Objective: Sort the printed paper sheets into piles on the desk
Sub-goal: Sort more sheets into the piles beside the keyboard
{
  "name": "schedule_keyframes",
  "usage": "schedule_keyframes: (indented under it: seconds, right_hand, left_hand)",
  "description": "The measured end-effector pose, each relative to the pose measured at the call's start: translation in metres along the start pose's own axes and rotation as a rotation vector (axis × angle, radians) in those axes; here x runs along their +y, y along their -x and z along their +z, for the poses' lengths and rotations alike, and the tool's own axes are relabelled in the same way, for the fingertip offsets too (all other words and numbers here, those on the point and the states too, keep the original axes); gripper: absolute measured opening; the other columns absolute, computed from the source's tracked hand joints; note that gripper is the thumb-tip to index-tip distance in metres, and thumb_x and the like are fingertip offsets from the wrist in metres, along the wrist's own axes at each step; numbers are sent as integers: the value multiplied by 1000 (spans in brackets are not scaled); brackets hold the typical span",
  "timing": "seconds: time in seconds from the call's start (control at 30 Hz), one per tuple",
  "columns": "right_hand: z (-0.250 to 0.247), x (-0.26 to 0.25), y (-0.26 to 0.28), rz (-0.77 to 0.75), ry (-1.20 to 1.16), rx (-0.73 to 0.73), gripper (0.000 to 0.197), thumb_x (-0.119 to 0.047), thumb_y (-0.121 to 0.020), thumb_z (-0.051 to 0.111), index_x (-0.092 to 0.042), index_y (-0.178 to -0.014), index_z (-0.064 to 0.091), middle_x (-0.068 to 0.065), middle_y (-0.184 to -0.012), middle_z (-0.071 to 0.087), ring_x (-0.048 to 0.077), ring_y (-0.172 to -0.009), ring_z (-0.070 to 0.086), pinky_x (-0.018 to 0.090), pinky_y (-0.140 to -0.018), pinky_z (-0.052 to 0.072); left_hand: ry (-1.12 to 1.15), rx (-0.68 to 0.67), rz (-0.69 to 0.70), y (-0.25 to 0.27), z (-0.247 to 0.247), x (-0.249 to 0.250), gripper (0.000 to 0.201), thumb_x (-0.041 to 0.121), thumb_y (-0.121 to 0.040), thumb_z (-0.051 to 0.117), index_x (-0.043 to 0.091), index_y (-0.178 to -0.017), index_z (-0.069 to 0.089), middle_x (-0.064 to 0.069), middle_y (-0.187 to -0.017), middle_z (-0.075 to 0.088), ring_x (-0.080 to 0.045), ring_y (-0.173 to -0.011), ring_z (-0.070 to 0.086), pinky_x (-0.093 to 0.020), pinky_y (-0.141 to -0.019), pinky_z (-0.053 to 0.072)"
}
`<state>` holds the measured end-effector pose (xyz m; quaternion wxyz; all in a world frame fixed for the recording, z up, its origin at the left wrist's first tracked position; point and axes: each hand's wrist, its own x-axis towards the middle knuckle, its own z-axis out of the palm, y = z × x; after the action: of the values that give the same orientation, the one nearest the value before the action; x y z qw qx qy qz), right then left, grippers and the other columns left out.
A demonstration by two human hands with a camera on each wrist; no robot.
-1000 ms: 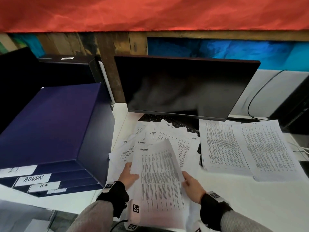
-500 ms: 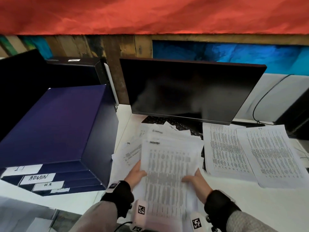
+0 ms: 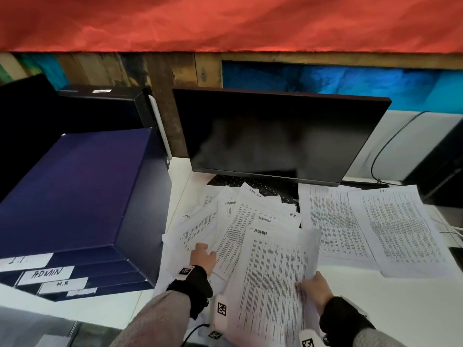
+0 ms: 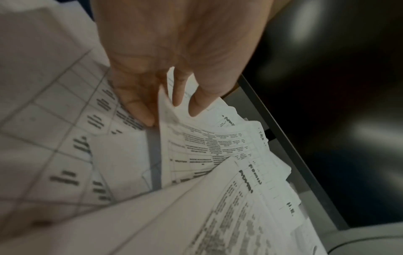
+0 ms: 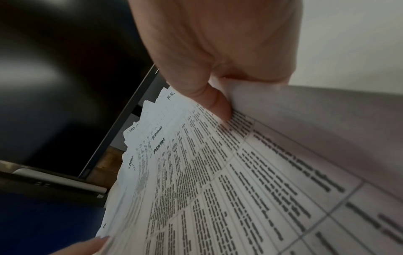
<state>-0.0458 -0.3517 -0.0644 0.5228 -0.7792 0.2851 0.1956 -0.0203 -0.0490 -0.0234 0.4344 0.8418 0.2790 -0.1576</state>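
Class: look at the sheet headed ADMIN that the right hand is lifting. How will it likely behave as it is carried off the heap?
The ADMIN sheet is probably floppy: its right edge already curls where the right hand pinches it. It looks light, since one pinch raises it. It may drag neighbours along, as it overlaps the loose heap under the left hand.

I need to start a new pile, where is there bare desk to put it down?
Bare desk lies right of the right hand, in front of the two piles. A narrow strip runs between the box and the loose sheets. Below the monitor it is crowded.
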Motion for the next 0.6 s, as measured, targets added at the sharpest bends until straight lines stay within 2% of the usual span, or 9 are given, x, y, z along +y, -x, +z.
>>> schedule_keyframes:
  seconds: [0.07,0.13,0.23,0.33,0.43,0.47,0.53,0.57,0.6]
  right_hand:
    - [1,9,-8,-6,-8,9,36,-7,-71,63,-1,-106,55,18,-97,68,35,-89,66,51,-82,55]
    - [1,8,-7,-19,-2,38,38,-11,-68,62,-5,-105,56,15,-96,68,35,-90,65,51,-83,54]
    - [-3,-6,10,-22,-17,110,30,-9,-71,59,-11,-101,58,11,-93,69,33,-91,64,44,-84,53]
    - [-9,-13,14,-16,-20,132,25,-4,-77,56,-9,-102,59,12,-93,68,33,-90,64,45,-85,53]
    - [-13,-9,6,-27,-31,126,28,-3,-75,56,-7,-103,60,14,-91,68,35,-90,63,51,-87,52]
    - [-12,-11,8,-26,-31,133,28,-3,-75,56,-7,-102,60,14,-90,69,35,-88,64,51,-86,52]
    - [-10,-18,15,-40,-59,163,23,-4,-78,56,-8,-100,61,14,-89,69,35,-86,63,48,-85,52]
    - [-9,-22,19,-51,-72,172,21,-5,-79,56,-9,-99,61,14,-89,68,34,-86,63,45,-84,52]
    - [-7,-26,22,-58,-86,174,19,-5,-80,56,-9,-98,61,15,-89,68,34,-85,63,42,-82,52]
  left_hand:
    - [56,-17,16,4,1,3,42,19,-93,53,11,-133,42,-14,-133,48,-29,-115,52,-31,-98,44]
    - [17,12,64,4,2,4,44,19,-92,57,10,-133,47,-10,-135,51,-26,-122,50,-28,-100,39]
    - [-66,39,123,6,-4,3,41,20,-91,59,12,-131,53,-5,-135,54,-23,-126,49,-27,-103,36]
    - [-202,11,107,8,-20,-5,22,11,-87,56,21,-106,61,-2,-120,62,-24,-116,55,-26,-96,42]
    - [-313,-116,64,11,-37,-13,27,-2,-77,50,25,-75,51,-7,-96,59,-33,-109,58,-30,-85,47]
    - [-329,-176,73,13,-40,-15,28,-5,-75,50,23,-75,53,-12,-96,60,-35,-111,57,-34,-87,48]
    - [-356,-255,100,17,-40,-13,32,-9,-74,54,6,-101,62,-21,-111,62,-35,-117,53,-38,-94,44]
    - [-371,-291,124,19,-38,-10,39,-10,-74,56,1,-111,59,-23,-115,60,-35,-118,52,-35,-93,44]
    - [-385,-320,158,19,-34,-9,39,-7,-72,59,4,-109,61,-20,-111,59,-34,-115,54,-29,-86,46]
